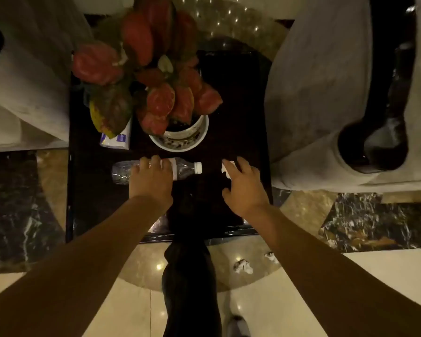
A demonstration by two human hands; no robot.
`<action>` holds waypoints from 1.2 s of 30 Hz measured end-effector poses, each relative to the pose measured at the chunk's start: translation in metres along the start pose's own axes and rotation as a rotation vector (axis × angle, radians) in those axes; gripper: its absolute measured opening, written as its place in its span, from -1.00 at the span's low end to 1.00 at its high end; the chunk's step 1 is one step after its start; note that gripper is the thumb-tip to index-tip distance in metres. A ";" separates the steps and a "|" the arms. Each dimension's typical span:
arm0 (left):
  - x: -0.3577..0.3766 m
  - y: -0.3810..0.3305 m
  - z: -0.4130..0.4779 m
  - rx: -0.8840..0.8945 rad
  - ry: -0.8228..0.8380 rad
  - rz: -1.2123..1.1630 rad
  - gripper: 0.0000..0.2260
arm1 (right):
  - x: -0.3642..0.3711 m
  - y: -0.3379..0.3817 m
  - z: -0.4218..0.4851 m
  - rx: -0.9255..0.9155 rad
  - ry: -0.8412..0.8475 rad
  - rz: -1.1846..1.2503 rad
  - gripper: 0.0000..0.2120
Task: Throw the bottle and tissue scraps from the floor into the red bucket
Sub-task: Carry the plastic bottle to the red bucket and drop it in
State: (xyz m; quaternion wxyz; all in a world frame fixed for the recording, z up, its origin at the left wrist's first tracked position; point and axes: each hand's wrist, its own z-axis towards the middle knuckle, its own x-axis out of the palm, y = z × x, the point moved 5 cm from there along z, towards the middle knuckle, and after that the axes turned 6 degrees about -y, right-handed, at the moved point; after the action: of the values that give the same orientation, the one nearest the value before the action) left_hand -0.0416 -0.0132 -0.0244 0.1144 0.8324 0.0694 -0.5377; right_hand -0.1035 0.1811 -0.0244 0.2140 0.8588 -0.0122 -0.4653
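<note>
Mid-frame, a clear plastic bottle [156, 169] lying on the dark table [238, 113] is covered by the left hand [151, 181], fingers curled over it. Its label can't be read. A tissue scrap [226, 169] is touched by the right hand [244, 188], fingers spread; two more scraps [243, 265] are left on the floor, lower right.

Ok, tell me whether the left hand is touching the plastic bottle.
Touching. The head view shows the left hand laid over the plastic bottle, fingers draped across its middle.

A dark glossy table [241, 98] fills the centre. On it, at twelve o'clock, a white pot [180, 139] holds a plant with red-pink leaves [136, 40]. A tissue packet [116, 139] lies just beside the pot, at its nine o'clock. Pale upholstered armchairs [319, 93] flank the table at three and nine o'clock.
</note>
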 end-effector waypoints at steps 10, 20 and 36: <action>0.056 0.009 0.031 -0.025 0.152 -0.157 -0.30 | 0.070 -0.011 0.043 0.106 0.028 -0.034 -0.50; 0.004 -0.007 -0.018 -0.110 0.305 -0.414 -0.16 | 0.006 0.009 -0.026 0.202 -0.256 0.336 -0.75; -0.272 -0.178 -0.376 0.419 -0.128 -0.696 -0.36 | -0.228 -0.030 -0.517 0.312 -0.911 0.193 -0.56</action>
State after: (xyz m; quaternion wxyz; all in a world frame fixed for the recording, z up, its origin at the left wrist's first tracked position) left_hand 0.1349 0.2607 0.3515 -0.2424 0.7292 0.2286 -0.5977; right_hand 0.1778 0.4429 0.3915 0.0976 0.5849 -0.2535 -0.7642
